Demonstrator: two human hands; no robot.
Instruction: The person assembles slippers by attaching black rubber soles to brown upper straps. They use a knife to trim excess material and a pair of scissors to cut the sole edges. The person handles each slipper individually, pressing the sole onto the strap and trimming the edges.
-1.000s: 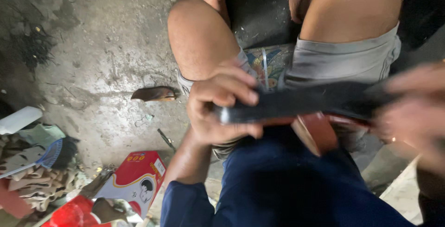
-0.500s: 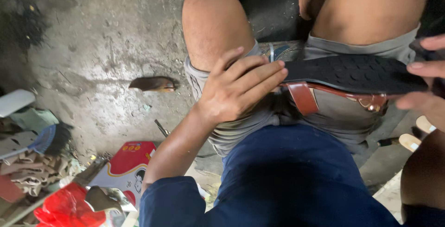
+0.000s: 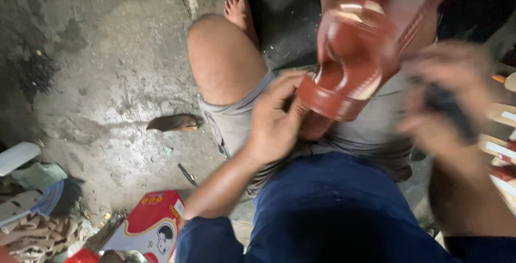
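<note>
Light: dim, soft daylight on the grey floor (image 3: 107, 80) at left | Shadows: deep at far right and under the knees | Glare: pale sheen on the red-brown sandal (image 3: 349, 64) | Blur: right hand (image 3: 446, 107) badly smeared, sandal soft | Focus: left hand (image 3: 277, 120) and floor fairly sharp

A glossy reddish-brown sandal (image 3: 352, 53) is shown against grey shorts (image 3: 371, 128) and a dark blue shirt (image 3: 333, 214). A red box (image 3: 153, 222) with yellow marks is seen on the mottled grey concrete floor (image 3: 107, 69).
</note>
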